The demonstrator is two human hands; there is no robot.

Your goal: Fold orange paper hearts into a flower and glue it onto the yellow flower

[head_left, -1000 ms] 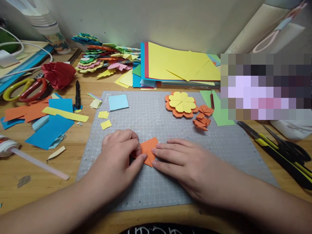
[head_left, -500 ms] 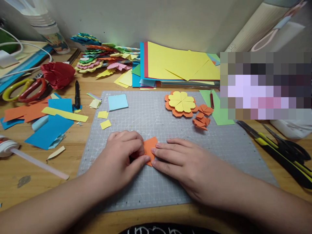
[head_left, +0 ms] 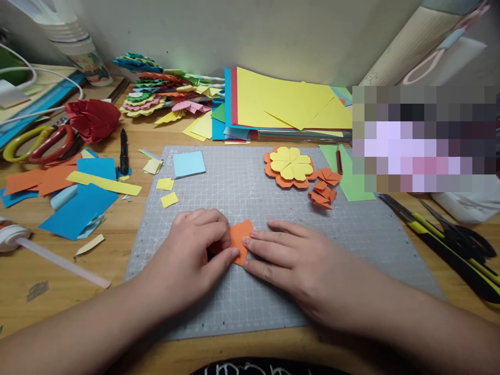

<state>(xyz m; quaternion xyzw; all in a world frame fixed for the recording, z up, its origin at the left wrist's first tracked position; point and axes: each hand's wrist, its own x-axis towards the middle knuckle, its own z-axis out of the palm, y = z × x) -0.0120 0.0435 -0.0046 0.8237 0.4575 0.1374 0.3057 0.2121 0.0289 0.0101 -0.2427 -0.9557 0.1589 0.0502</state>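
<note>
A small piece of orange paper [head_left: 242,234] lies on the grey gridded cutting mat [head_left: 219,307], between my two hands. My left hand [head_left: 201,239] is closed on its left edge, with the thumb on top and the curled fingers partly hidden. From the other side, my right hand [head_left: 292,255] stretches its fingers out flat, their tips touching the paper's right edge. Beyond the hands sit a yellow and orange paper flower [head_left: 291,165] and small folded orange pieces [head_left: 323,195]. Several yellow paper squares [head_left: 169,199] and a light blue square [head_left: 189,164] lie at the mat's upper left.
Paper scraps [head_left: 80,211], red-and-yellow-handled scissors [head_left: 50,146], a black pen [head_left: 124,151] and a glue bottle [head_left: 11,235] lie left. Coloured sheets [head_left: 285,99] and paper flowers [head_left: 156,94] line the back. A cutter [head_left: 449,255] and black scissors [head_left: 466,234] lie right.
Almost nothing differs. Both hands stay on the orange paper, with only a very slight shift of the fingers and the paper.
</note>
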